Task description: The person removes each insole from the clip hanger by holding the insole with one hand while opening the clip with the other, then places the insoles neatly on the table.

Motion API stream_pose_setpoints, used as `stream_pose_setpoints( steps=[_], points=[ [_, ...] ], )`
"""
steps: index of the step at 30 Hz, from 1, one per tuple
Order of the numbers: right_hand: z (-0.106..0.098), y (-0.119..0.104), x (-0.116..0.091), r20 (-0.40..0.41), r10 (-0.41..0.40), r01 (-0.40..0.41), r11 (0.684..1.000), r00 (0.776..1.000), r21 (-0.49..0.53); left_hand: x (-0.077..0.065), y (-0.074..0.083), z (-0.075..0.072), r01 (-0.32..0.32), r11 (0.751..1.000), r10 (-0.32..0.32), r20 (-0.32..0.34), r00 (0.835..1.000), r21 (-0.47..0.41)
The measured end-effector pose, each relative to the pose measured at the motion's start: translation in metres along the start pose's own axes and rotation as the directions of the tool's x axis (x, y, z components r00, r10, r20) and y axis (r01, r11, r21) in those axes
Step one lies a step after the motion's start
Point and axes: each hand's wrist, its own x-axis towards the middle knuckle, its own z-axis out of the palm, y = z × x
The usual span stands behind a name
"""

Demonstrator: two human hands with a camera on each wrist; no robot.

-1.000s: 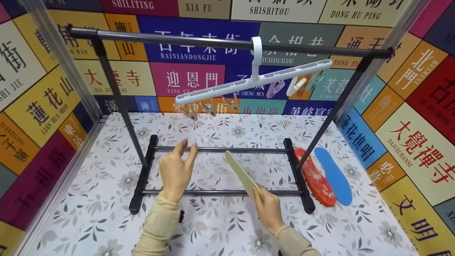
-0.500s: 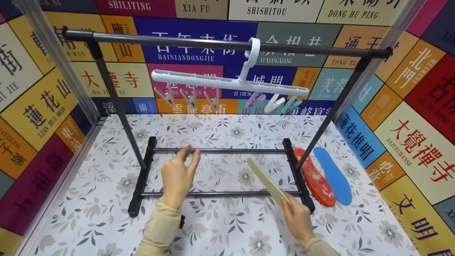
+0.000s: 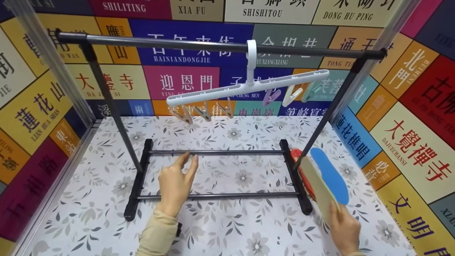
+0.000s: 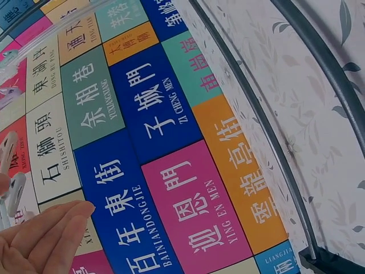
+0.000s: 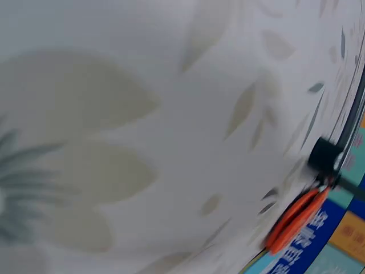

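Note:
My right hand pinches the near end of a pale yellow-green insole, which slants up and away to the left. That insole overlaps a red insole beside the rack's right foot. A blue insole lies just to the right on the patterned cloth. My left hand is raised in front of the rack's base with thumb and forefinger extended and apart, holding nothing. Its fingers show at the lower left of the left wrist view. The right hand is out of the right wrist view.
A black metal rack stands ahead, its two lower bars crossing the table. From its top bar hangs a white hanger, tilted, with several clips, among them a purple clip and a green clip. Sign-covered walls surround the table.
My right hand has carried the yellow-green insole rightward, from mid-table to over the red insole. The hanger has swung back and forth on the bar. The left hand has barely moved.

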Motion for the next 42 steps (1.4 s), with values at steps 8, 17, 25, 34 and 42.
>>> stream_pose_setpoints(
  steps=[8,17,25,34,42],
  points=[
    [-0.013,0.033,0.015,0.039,0.347,-0.342,0.934,0.937,-0.109,-0.009,-0.008,-0.002,0.007,1.0,-0.007,0.01,1.0,0.006],
    [0.002,0.067,0.042,0.16,0.403,-0.383,0.913,0.901,-0.139,-0.019,-0.016,-0.005,0.008,0.999,-0.008,0.015,1.0,0.033],
    [0.022,0.079,0.071,0.287,0.346,-0.287,0.931,0.893,-0.227,-0.021,-0.02,-0.007,-0.015,0.998,0.015,-0.01,1.0,0.054],
    [0.042,0.095,0.086,0.394,0.341,-0.234,0.927,0.853,-0.294,-0.022,-0.023,-0.007,-0.011,0.999,0.011,-0.011,1.0,0.046],
    [0.053,0.11,0.084,0.475,0.249,-0.111,0.948,0.844,-0.299,-0.025,-0.025,-0.01,0.007,0.999,-0.007,-0.012,1.0,0.045]
  ],
)
